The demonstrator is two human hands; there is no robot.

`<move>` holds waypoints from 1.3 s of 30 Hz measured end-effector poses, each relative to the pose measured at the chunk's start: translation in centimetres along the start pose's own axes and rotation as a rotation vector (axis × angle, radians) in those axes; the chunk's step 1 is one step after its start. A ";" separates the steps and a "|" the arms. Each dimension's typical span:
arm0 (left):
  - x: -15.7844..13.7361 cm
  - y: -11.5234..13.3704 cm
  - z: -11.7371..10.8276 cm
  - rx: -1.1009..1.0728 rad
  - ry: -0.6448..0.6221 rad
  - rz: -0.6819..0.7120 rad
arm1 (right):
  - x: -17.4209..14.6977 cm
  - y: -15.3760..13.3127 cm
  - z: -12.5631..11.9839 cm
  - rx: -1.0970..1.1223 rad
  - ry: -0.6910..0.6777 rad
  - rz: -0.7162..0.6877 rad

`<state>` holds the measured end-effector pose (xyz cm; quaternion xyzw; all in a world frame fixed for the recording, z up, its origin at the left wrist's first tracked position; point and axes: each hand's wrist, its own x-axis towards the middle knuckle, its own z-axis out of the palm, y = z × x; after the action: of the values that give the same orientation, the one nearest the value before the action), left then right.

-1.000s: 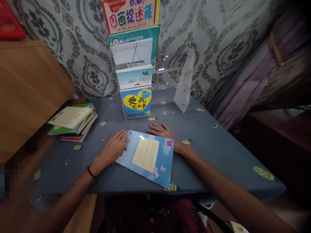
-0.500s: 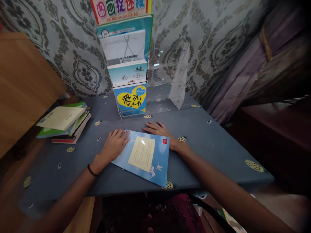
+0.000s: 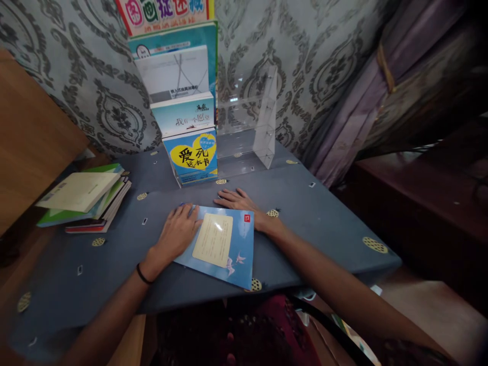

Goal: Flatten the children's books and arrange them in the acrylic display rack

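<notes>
A thin blue book (image 3: 240,254) with a cream text panel, a small red logo and white birds lies flat on the table near its front edge. My left hand (image 3: 180,230) rests on the book's left side, palm down with its fingers stretched forward, and covers that corner. Just beyond the book's far edge, my right hand (image 3: 240,203) lies flat on the cloth with fingers spread; its wrist is beside the book's upper right corner. Neither hand grips anything. A black band circles my left wrist.
A clear acrylic rack (image 3: 265,122) stands at the back, its left column filled with several books (image 3: 194,155). To the left lies a stack of books (image 3: 82,193) beside a wooden panel (image 3: 34,137). Blue cloth with pineapples covers the table (image 3: 320,229). Patterned curtains hang behind.
The whole view has turned slightly to the right, so the rack, stack and table appear further left. Both hands and the blue book keep nearly the same places on the table.
</notes>
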<state>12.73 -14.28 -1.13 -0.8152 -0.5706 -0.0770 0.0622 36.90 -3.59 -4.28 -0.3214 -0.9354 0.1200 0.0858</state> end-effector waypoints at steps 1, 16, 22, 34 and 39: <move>0.1 0.2 0.1 -0.028 0.003 0.007 | 0.0 -0.1 -0.1 0.001 -0.007 0.004; 0.6 4.5 0.5 -0.254 -0.196 0.117 | -0.2 -0.8 -0.8 0.003 -0.011 0.015; 0.9 5.8 0.5 -0.240 -0.182 0.123 | -0.5 -0.9 -1.0 0.040 -0.003 0.014; 2.0 8.7 -0.1 -0.253 -0.153 0.136 | -0.5 0.6 0.5 0.103 0.034 -0.026; 2.1 9.0 0.1 -0.250 -0.114 0.157 | -0.6 0.7 0.4 0.125 0.044 -0.056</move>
<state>21.86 -15.40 -0.95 -0.8617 -0.4938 -0.0961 -0.0664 37.71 -3.46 -4.90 -0.2915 -0.9326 0.1689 0.1294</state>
